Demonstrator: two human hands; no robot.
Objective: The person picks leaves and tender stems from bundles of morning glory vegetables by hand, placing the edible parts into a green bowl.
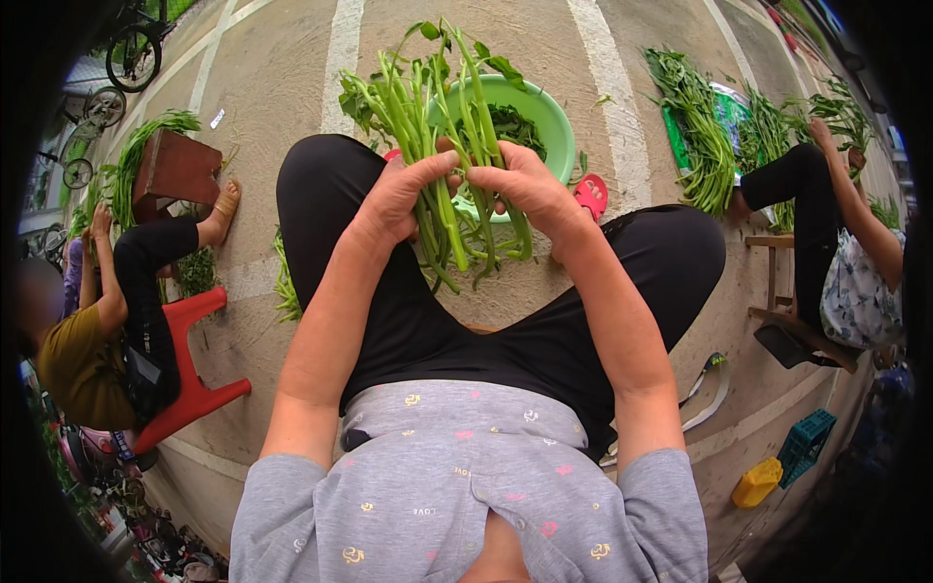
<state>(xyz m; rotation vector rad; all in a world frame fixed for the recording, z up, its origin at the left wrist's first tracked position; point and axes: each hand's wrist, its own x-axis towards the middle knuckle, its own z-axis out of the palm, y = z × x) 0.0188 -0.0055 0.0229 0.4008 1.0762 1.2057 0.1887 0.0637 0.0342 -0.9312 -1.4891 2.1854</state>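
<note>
Between my knees I hold a bunch of leafy green stalks that look like water spinach [412, 109]. My left hand [397, 197] is closed around the thicker left part of the bunch. My right hand [533, 190] grips the stalks on the right, its thumb close to the left thumb. Leaves point away from me, and the cut ends hang toward my lap. Just beyond sits a light green basin [556, 124], partly hidden by the stalks, with loose dark leaves [515, 128] inside.
To the left, a person sits by a red plastic stool [190, 350] and a reddish-brown box [177, 167] with greens. At right, another person sits near piled stalks [695, 136]. A yellow container [757, 483] and teal crate [806, 445] stand at lower right.
</note>
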